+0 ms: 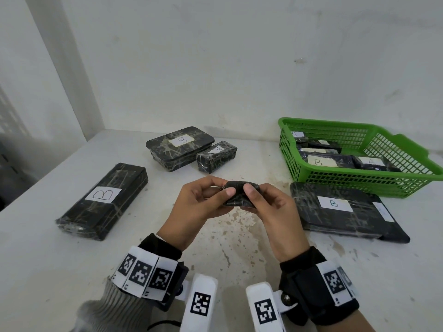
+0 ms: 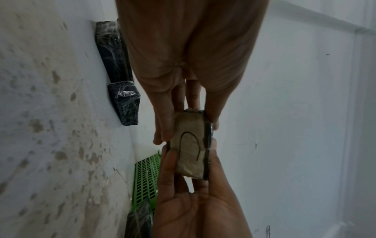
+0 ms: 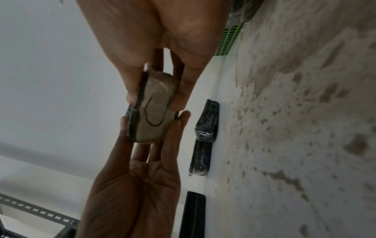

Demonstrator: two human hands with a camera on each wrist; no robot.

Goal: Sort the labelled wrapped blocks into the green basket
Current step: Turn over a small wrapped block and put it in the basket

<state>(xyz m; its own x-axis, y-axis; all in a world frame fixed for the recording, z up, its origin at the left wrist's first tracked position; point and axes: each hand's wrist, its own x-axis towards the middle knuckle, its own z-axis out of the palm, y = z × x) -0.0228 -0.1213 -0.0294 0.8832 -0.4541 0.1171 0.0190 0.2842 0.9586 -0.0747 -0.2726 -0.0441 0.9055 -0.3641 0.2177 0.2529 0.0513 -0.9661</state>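
Small wrapped block [image 1: 238, 193] pinched (both hands, midair).

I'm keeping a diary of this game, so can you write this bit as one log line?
left hand: holds small wrapped block | right hand: holds same block | green basket: several blocks inside

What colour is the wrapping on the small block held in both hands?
Black, under clear film, on the small block; the head view shows it best. Its paper label faces the wrist cameras.
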